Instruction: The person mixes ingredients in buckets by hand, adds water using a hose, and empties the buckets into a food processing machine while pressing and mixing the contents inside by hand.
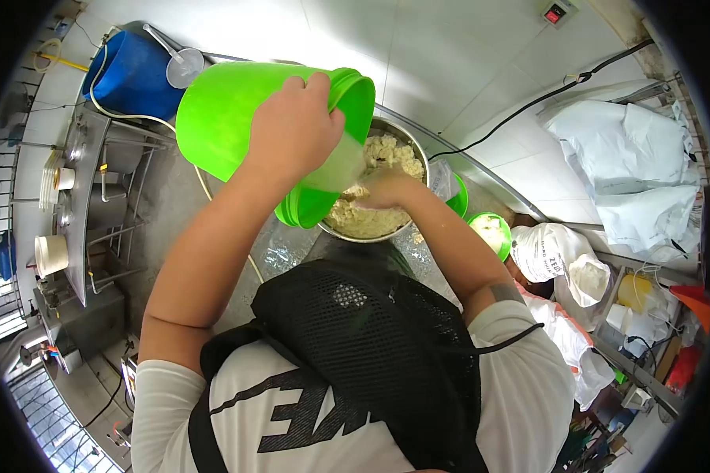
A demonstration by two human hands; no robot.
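Bucket (225, 110) tilted in left hand (298, 126); right hand (386, 191) in crumbly mix (401, 154).

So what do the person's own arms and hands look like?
The left hand and right hand look gloveless. Short white fabric sleeves leave forearms bare; a thin black cable crosses the right one, whose hem borders an unclear dark patch.

A white tiled wall (457, 47) spans the far side, bright with glare near its middle, a red switch (554, 13) mounted on it and a black cable (582, 77) strung across. On the left, a metal sink counter (79, 205) stands over grey floor (163, 203); daylight shows through a barred window (55, 410)
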